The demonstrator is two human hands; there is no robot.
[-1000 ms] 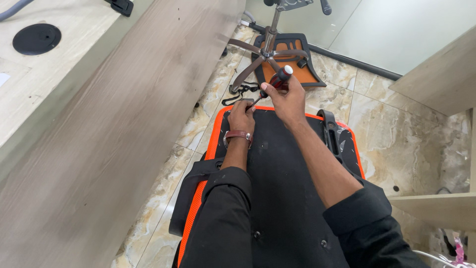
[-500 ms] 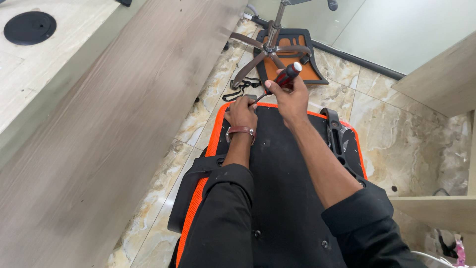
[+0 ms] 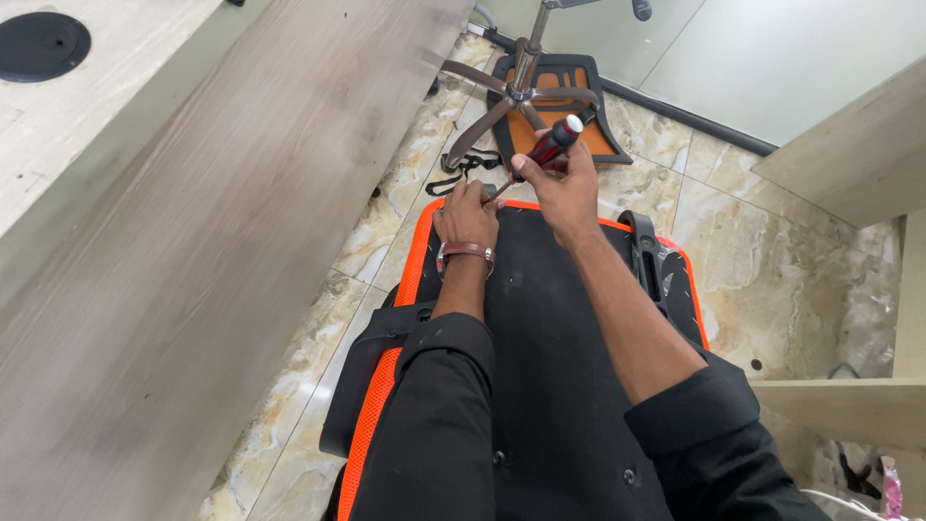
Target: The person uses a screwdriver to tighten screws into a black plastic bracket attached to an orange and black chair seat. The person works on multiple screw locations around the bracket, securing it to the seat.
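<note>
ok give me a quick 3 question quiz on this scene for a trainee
1. True or false: the right hand holds a screwdriver.
2. What does the left hand rest on? A) the chair base B) the black, orange-edged chair part C) the wooden panel
3. What is worn on the left wrist?

Key: 1 true. 2 B, the chair part; the chair base lies beyond it on the tile floor. 3 a reddish-brown wristband.

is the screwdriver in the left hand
No, the right hand grips the red and black screwdriver, while the left hand rests at the chair seat's far edge by the tip.
</note>
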